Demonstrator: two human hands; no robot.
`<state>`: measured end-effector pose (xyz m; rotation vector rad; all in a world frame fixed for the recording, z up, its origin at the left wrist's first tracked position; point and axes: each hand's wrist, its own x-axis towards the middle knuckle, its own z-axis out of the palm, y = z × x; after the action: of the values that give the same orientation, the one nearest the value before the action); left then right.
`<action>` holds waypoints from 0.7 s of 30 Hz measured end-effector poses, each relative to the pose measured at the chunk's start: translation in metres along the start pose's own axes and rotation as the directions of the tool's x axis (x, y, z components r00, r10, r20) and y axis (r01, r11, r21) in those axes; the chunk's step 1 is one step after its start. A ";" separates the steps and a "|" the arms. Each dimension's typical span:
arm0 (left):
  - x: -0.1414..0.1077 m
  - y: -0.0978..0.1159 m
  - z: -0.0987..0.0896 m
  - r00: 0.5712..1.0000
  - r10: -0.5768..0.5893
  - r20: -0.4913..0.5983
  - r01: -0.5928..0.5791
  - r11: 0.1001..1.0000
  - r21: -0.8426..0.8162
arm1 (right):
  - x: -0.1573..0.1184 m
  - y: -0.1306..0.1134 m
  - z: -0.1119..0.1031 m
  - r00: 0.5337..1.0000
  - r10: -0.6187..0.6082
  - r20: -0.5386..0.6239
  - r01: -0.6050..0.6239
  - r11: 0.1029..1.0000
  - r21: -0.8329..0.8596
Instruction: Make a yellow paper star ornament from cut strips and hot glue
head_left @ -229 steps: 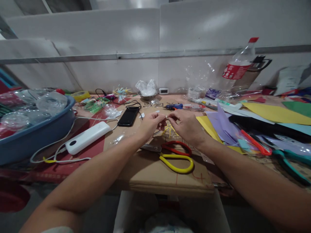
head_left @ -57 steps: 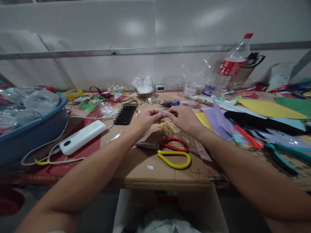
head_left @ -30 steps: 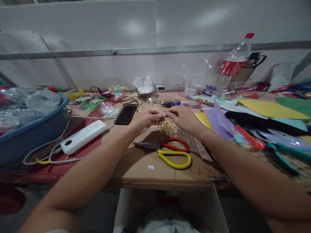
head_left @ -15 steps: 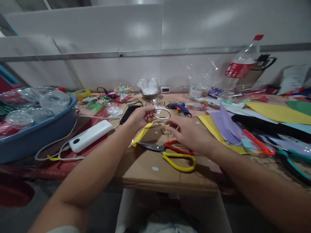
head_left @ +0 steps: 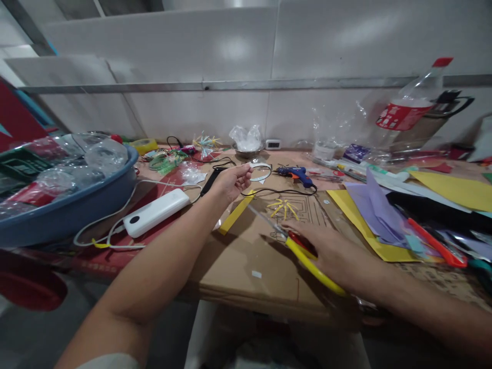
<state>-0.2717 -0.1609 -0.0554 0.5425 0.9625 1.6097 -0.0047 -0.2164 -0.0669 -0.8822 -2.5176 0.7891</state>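
Note:
My left hand (head_left: 235,183) pinches a thin white ring (head_left: 261,178) at its left edge, holding it just above the cardboard. In my right hand (head_left: 321,245) is a pair of scissors (head_left: 313,269) with one yellow and one red handle; the blades point up and left. My fingers are closed round the red handle, which they partly hide. Below the ring lies a yellow paper strip (head_left: 237,214). A small yellow spoked piece (head_left: 283,209) rests on the cardboard (head_left: 238,271) beyond my right hand. Behind it sits a blue glue gun (head_left: 298,175) with a black cord.
On the left stand a blue basin (head_left: 77,205) of plastic bottles and a white power bank (head_left: 157,211) with its cable. Yellow and purple sheets (head_left: 371,205) lie on the right, beside red-handled pliers or cutters (head_left: 436,243). A clear bottle (head_left: 403,115) leans at the back right.
My right hand has taken hold of the scissors and lifted them off the cardboard, turning the blades upward. The yellow spoked piece now lies in plain sight. My left hand still holds the ring.

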 end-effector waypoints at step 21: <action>-0.016 -0.007 0.016 0.994 0.068 0.080 -0.069 0.998 0.007 | 0.048 -0.001 -0.011 0.960 0.205 0.189 -0.278 0.771 0.574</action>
<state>-0.2509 -0.1715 -0.0495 0.6479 0.9012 1.6330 -0.0347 -0.1811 -0.0507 -0.9486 -2.0334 1.6460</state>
